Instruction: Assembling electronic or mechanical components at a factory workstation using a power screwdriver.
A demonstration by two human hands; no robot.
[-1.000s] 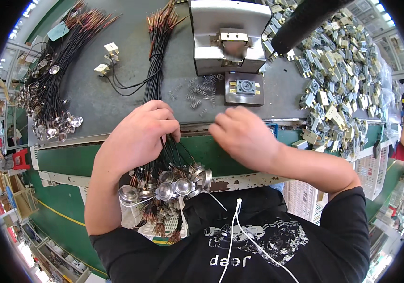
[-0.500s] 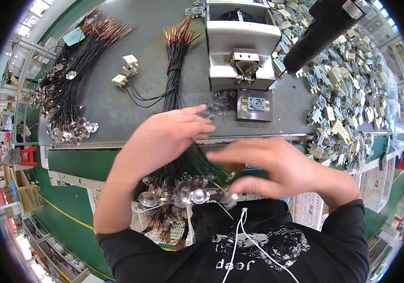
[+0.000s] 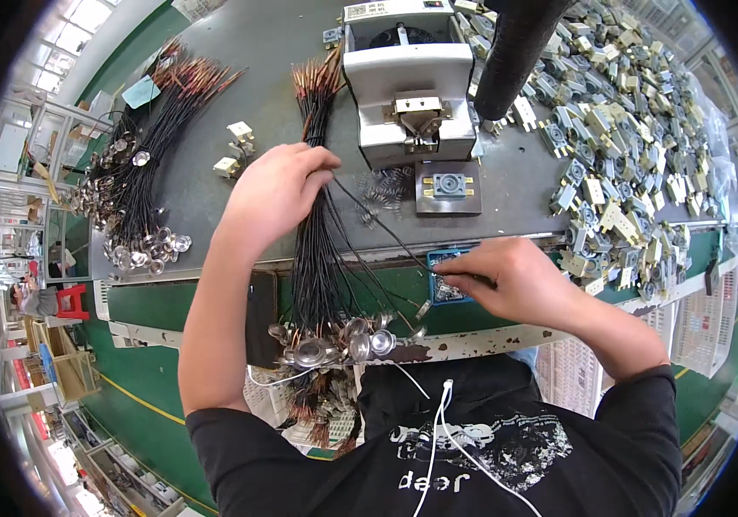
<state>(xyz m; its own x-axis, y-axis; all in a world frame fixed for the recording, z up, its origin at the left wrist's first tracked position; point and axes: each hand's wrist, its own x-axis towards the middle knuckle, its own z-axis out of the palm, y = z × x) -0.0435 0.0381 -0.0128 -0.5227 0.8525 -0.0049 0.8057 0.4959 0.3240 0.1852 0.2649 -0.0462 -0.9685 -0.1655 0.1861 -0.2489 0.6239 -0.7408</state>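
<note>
Pinching a black wire (image 3: 386,226) in the left hand (image 3: 278,194), over the bundle of black wires (image 3: 315,267) draped across the front edge of the tabletop (image 3: 205,215). Reaching over a small blue tray (image 3: 451,302) with the right hand (image 3: 507,276), its fingertips too small to tell whether gripping anything.

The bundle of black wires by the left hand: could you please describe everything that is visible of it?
The bundle is many thin black wires with reddish, coppery tips at its far end and round, shiny, metal-looking cups at its near end. It lies lengthwise on the grey table, its near part reaching past the front edge. The left hand covers part of it; the exact contact is unclear. Several wires fan out rightward, one stretching toward the right hand.
</note>
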